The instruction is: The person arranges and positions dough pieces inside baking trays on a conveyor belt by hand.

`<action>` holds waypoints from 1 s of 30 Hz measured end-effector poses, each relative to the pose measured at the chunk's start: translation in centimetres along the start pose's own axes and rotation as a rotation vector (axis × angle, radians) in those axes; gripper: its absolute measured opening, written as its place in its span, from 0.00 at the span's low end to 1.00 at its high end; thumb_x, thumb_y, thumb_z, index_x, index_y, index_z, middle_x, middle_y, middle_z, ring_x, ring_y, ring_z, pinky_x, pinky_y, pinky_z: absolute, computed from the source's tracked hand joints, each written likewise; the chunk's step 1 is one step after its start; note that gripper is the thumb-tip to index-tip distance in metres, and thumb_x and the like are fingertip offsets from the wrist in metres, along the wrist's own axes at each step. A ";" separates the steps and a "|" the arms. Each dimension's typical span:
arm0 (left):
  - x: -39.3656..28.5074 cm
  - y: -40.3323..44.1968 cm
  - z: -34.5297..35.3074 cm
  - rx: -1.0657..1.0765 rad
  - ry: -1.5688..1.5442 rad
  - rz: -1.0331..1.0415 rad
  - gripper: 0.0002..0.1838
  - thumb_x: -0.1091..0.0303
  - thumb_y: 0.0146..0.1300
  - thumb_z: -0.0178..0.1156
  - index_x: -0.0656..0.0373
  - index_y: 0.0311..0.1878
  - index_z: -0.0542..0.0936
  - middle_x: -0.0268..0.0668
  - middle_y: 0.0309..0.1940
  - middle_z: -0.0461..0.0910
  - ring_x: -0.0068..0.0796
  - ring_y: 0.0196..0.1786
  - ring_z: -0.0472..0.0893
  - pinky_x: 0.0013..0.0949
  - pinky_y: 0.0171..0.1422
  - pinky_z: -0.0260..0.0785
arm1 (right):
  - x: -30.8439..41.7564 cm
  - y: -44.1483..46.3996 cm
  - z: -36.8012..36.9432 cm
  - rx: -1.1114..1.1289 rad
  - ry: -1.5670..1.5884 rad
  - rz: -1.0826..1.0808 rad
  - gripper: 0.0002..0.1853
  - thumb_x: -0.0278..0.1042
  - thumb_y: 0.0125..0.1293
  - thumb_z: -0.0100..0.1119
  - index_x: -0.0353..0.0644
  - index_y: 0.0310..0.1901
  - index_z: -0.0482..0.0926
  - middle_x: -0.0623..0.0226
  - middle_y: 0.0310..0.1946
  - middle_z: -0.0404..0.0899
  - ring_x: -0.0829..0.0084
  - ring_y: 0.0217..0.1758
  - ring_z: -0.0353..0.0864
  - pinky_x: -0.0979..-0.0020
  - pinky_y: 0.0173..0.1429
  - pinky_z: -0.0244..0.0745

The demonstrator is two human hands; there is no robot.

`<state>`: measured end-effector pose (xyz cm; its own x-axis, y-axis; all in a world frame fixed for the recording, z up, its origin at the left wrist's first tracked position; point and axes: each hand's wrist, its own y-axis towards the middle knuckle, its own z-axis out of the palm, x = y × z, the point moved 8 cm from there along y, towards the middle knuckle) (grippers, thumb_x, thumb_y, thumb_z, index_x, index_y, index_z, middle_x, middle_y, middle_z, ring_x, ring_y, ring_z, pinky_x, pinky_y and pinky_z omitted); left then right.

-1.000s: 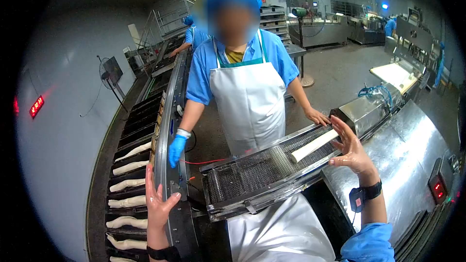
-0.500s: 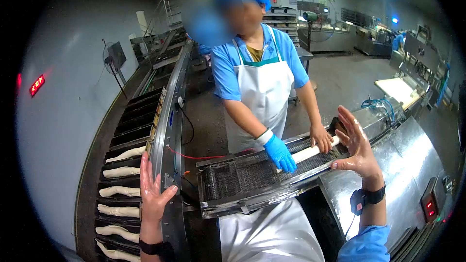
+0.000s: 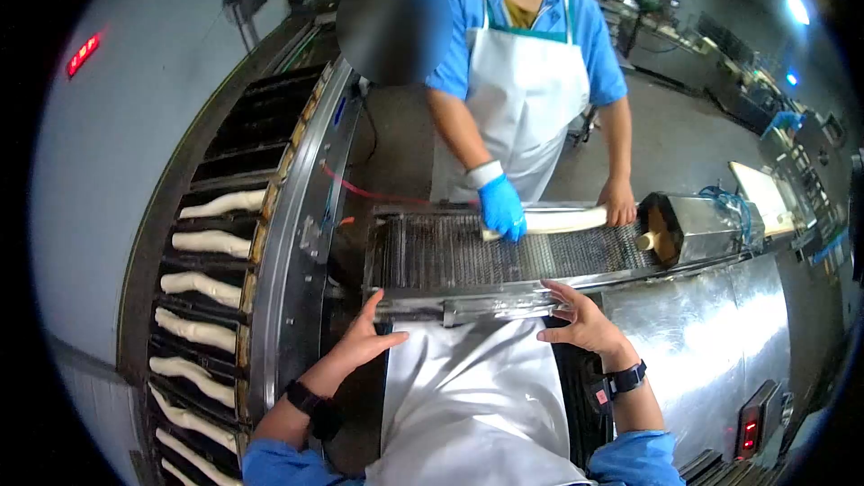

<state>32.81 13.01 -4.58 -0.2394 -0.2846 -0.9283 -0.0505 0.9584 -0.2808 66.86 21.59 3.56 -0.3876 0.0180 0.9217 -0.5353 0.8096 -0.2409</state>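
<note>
My left hand is open beside the front left corner of the mesh conveyor, thumb and fingers apart. My right hand is also open, near the conveyor's front rail, with nothing in it. Across the belt a co-worker holds a long dough strip, a blue-gloved hand at its left end and a bare hand near its right end. Another dough end shows at the mouth of the metal housing.
Dark trays with dough pieces run down the left beside a steel rail. A steel surface lies at the right, with a red-lit control box. A red cable hangs behind the conveyor.
Both my hands have come down and closer together, still open. The co-worker has taken hold of the dough strip and moved it toward the belt's far side. The view has tilted down.
</note>
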 end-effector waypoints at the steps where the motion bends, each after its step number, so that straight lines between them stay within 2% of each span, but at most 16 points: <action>1: 0.1 -0.6 0.5 -0.012 -0.007 0.013 0.50 0.72 0.53 0.71 0.64 0.74 0.51 0.50 0.68 0.63 0.36 0.71 0.62 0.35 0.73 0.55 | -1.1 0.1 0.9 0.030 0.031 0.052 0.50 0.32 0.47 0.78 0.42 0.71 0.58 0.56 0.71 0.60 0.59 0.75 0.57 0.54 0.72 0.59; 3: -1.0 -1.5 0.4 -0.039 -0.181 0.051 0.46 0.75 0.54 0.69 0.63 0.74 0.53 0.47 0.68 0.64 0.34 0.69 0.65 0.34 0.71 0.58 | -2.5 0.3 2.2 0.055 0.024 0.059 0.49 0.31 0.48 0.78 0.41 0.71 0.59 0.56 0.70 0.61 0.59 0.74 0.58 0.55 0.72 0.60; 5: -1.1 -0.9 -2.2 -0.181 -0.058 0.174 0.44 0.77 0.54 0.68 0.63 0.73 0.56 0.46 0.69 0.64 0.33 0.69 0.66 0.35 0.71 0.59 | -2.9 0.8 2.9 0.066 0.003 0.054 0.49 0.30 0.48 0.77 0.41 0.71 0.59 0.56 0.69 0.63 0.59 0.73 0.60 0.56 0.72 0.60; 7: -2.4 -0.8 -6.3 -0.378 0.201 0.297 0.41 0.75 0.55 0.66 0.63 0.71 0.59 0.47 0.69 0.64 0.38 0.72 0.63 0.38 0.74 0.55 | -2.7 1.0 3.4 0.039 0.078 0.049 0.46 0.28 0.50 0.76 0.39 0.70 0.60 0.56 0.69 0.64 0.60 0.72 0.61 0.57 0.72 0.60; 11: -4.7 -0.4 -13.6 -0.657 0.400 0.363 0.41 0.73 0.55 0.65 0.62 0.71 0.58 0.52 0.68 0.62 0.46 0.73 0.60 0.42 0.76 0.52 | -2.7 1.2 4.0 0.057 0.125 0.064 0.44 0.28 0.51 0.75 0.38 0.70 0.61 0.55 0.68 0.64 0.59 0.72 0.62 0.58 0.71 0.61; 14: -5.2 0.2 -18.6 -0.771 0.387 0.259 0.41 0.70 0.54 0.66 0.64 0.71 0.59 0.54 0.69 0.61 0.50 0.74 0.56 0.44 0.76 0.51 | -3.3 1.7 4.3 0.034 0.185 0.057 0.42 0.27 0.53 0.74 0.36 0.69 0.62 0.56 0.67 0.66 0.59 0.71 0.63 0.60 0.70 0.62; 16: -5.6 0.7 -20.7 -0.820 0.762 0.086 0.42 0.66 0.54 0.66 0.66 0.70 0.59 0.54 0.71 0.58 0.53 0.75 0.52 0.47 0.76 0.50 | -3.3 1.6 4.2 0.022 0.187 0.087 0.41 0.27 0.53 0.74 0.35 0.68 0.62 0.56 0.67 0.66 0.58 0.71 0.63 0.60 0.70 0.62; 17: -4.3 1.4 -22.0 -0.853 0.898 0.090 0.43 0.63 0.53 0.67 0.68 0.70 0.59 0.54 0.72 0.56 0.54 0.76 0.50 0.53 0.76 0.49 | -3.6 1.3 4.0 0.011 0.188 0.089 0.41 0.27 0.54 0.73 0.35 0.68 0.63 0.56 0.67 0.66 0.58 0.71 0.63 0.61 0.70 0.63; 19: -4.9 1.1 -23.4 -0.851 0.973 -0.138 0.44 0.58 0.54 0.66 0.68 0.70 0.59 0.53 0.72 0.56 0.52 0.77 0.49 0.60 0.75 0.48 | -4.2 1.4 4.0 -0.003 0.190 0.095 0.41 0.27 0.54 0.73 0.35 0.68 0.63 0.56 0.67 0.66 0.58 0.71 0.63 0.61 0.69 0.63; 20: -4.9 1.3 -23.9 -0.843 0.975 -0.139 0.44 0.58 0.54 0.66 0.68 0.70 0.59 0.53 0.72 0.56 0.52 0.77 0.49 0.60 0.75 0.48 | -4.8 1.6 3.9 -0.012 0.211 0.091 0.40 0.27 0.54 0.73 0.35 0.68 0.63 0.55 0.66 0.67 0.59 0.71 0.63 0.62 0.69 0.64; 22: -3.6 1.1 -25.6 -0.832 1.023 -0.367 0.45 0.51 0.57 0.64 0.68 0.71 0.57 0.51 0.74 0.54 0.50 0.78 0.47 0.63 0.74 0.47 | -5.0 1.5 3.7 -0.040 0.235 0.108 0.39 0.25 0.55 0.71 0.34 0.68 0.63 0.54 0.66 0.67 0.59 0.71 0.63 0.62 0.69 0.63; 23: -3.6 1.0 -25.9 -0.833 1.020 -0.364 0.45 0.51 0.57 0.64 0.68 0.71 0.57 0.51 0.74 0.54 0.50 0.78 0.47 0.63 0.74 0.47 | -4.8 1.5 3.5 -0.043 0.232 0.106 0.39 0.25 0.55 0.71 0.34 0.68 0.63 0.54 0.66 0.67 0.59 0.71 0.63 0.62 0.69 0.63; 26: -2.4 0.3 -26.9 -0.836 0.993 -0.515 0.50 0.39 0.60 0.58 0.68 0.73 0.54 0.50 0.75 0.50 0.48 0.78 0.45 0.64 0.75 0.44 | -4.7 2.1 2.7 -0.068 0.215 0.122 0.37 0.22 0.56 0.69 0.34 0.67 0.63 0.54 0.66 0.67 0.60 0.69 0.65 0.63 0.68 0.66; 28: -2.0 -0.2 -27.1 -0.822 0.993 -0.571 0.51 0.37 0.60 0.58 0.69 0.72 0.54 0.50 0.75 0.50 0.49 0.78 0.45 0.64 0.75 0.44 | -5.4 2.5 1.2 -0.157 0.249 0.153 0.35 0.19 0.58 0.66 0.33 0.67 0.64 0.53 0.65 0.68 0.60 0.68 0.67 0.65 0.67 0.69; 29: -1.6 -0.3 -27.5 -0.803 0.999 -0.620 0.51 0.36 0.60 0.57 0.70 0.72 0.55 0.50 0.75 0.49 0.49 0.78 0.45 0.65 0.74 0.44 | -5.8 3.2 0.2 -0.201 0.184 0.089 0.33 0.21 0.59 0.65 0.34 0.67 0.64 0.47 0.65 0.67 0.67 0.54 0.79 0.73 0.53 0.79; 30: -1.1 -0.2 -27.9 -0.802 1.036 -0.632 0.49 0.34 0.62 0.53 0.71 0.70 0.59 0.50 0.75 0.49 0.50 0.78 0.45 0.66 0.74 0.41 | -6.0 3.9 -0.7 -0.233 0.154 0.076 0.33 0.21 0.59 0.65 0.34 0.67 0.64 0.46 0.65 0.67 0.67 0.53 0.79 0.73 0.52 0.79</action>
<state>6.08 13.71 3.29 -0.5333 -0.8458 -0.0171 -0.8450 0.5335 -0.0366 67.60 25.05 -2.69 -0.2923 0.1579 0.9432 -0.3157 0.9151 -0.2510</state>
